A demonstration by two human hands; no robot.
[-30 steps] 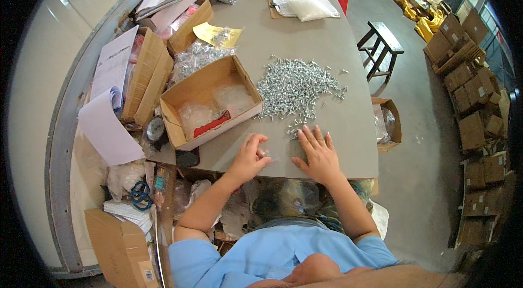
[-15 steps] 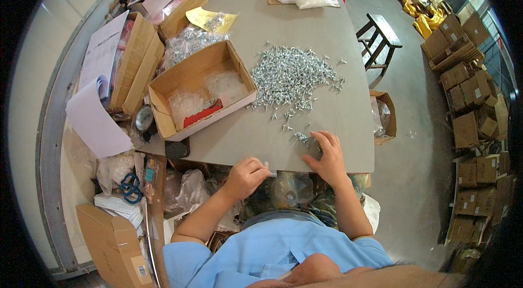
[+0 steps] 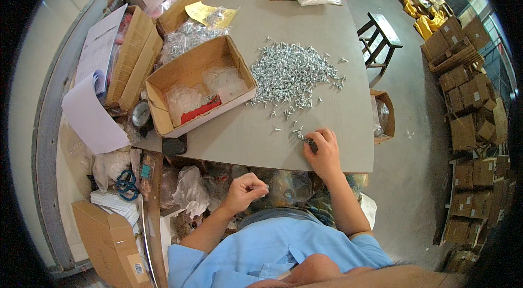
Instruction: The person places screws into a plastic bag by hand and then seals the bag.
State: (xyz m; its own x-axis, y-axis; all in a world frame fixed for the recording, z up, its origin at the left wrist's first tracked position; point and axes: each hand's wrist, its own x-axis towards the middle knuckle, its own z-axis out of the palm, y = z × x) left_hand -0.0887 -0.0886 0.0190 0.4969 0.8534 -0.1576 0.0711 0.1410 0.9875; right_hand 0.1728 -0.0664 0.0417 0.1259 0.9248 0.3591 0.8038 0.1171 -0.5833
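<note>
Screws (image 3: 291, 70) mostly ungathered, heaped right of our box (image 3: 188, 70)
Apart, our right hand (image 3: 324, 150) pinches a few, our left hand (image 3: 243, 192) clear plastic (image 3: 265, 190).

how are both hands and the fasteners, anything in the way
Left hand off the table, pinching clear plastic. Right hand at stray fasteners, grip unclear. Main pile beyond; open box left of it, not blocking.

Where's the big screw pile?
In the head view, the screw pile lies on the grey table, right of the open cardboard box, beyond the right hand.
</note>
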